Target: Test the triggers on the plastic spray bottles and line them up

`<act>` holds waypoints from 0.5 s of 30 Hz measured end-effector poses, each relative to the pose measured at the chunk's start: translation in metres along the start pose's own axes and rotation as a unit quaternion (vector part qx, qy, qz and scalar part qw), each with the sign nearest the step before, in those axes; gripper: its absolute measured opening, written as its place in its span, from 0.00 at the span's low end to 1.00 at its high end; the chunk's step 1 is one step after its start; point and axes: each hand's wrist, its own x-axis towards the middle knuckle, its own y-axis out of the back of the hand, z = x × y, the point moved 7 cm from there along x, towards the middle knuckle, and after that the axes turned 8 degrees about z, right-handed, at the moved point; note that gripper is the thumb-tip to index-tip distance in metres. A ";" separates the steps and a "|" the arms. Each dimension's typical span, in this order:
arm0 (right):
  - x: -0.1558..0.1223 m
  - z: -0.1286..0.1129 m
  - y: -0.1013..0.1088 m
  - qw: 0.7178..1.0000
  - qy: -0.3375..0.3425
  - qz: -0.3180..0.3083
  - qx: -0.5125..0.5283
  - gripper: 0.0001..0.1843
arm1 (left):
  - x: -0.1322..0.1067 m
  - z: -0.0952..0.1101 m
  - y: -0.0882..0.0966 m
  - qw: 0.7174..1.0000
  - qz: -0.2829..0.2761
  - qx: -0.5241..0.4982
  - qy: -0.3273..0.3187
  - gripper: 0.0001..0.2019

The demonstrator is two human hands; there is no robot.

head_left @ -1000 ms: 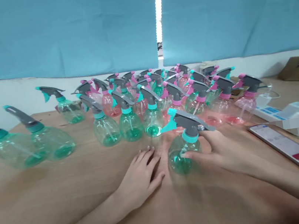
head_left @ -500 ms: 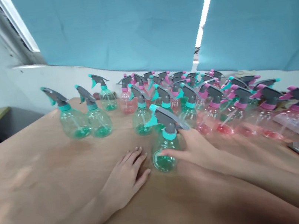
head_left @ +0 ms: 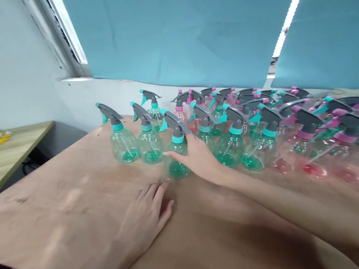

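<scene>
**Desk:** Resting palm-down on the bare brown tabletop (head_left: 58, 202), the left hand (head_left: 144, 216) lies nearest the lens, fingers loosely spread and holding nothing. What lies beyond it?

**Photographer:** The right hand (head_left: 199, 163), its fingers wrapped round the belly of a spray bottle (head_left: 177, 164). The bottle is clear green-tinted plastic, round-bodied and upright on the board, with a grey trigger head, teal collar and teal nozzle tip. It stands just past the left fingertips, apart from them.

**Desk:** And around it?

**Photographer:** Two matching green bottles (head_left: 123, 143) stand side by side just to its left. To the right and behind, a dense crowd of bottles (head_left: 267, 135) runs towards the far edge, green ones near and pink-trimmed ones further right, blurred. The wood is smooth and matt, with pale patches.

**Desk:** The room?

**Photographer:** There is a white sill (head_left: 108, 89) and a blue curtain (head_left: 167, 28) split by a bright slit of light. At far left, a pale wooden side table (head_left: 0, 152) bears small yellow items.
</scene>
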 end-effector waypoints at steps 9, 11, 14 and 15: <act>0.022 0.008 -0.016 0.999 -0.025 -0.011 -0.036 0.32 | 0.002 0.009 0.006 0.999 0.018 -0.032 -0.014 0.19; 0.025 0.009 -0.017 0.998 -0.034 -0.015 -0.041 0.31 | 0.004 0.010 0.007 0.999 0.014 -0.032 -0.016 0.18; 0.029 0.009 -0.017 0.998 -0.039 -0.014 -0.045 0.30 | 0.005 0.012 0.005 0.999 0.007 -0.037 -0.020 0.18; 0.030 0.009 -0.017 0.998 -0.039 -0.013 -0.045 0.30 | 0.005 0.012 0.004 0.999 0.006 -0.040 -0.020 0.18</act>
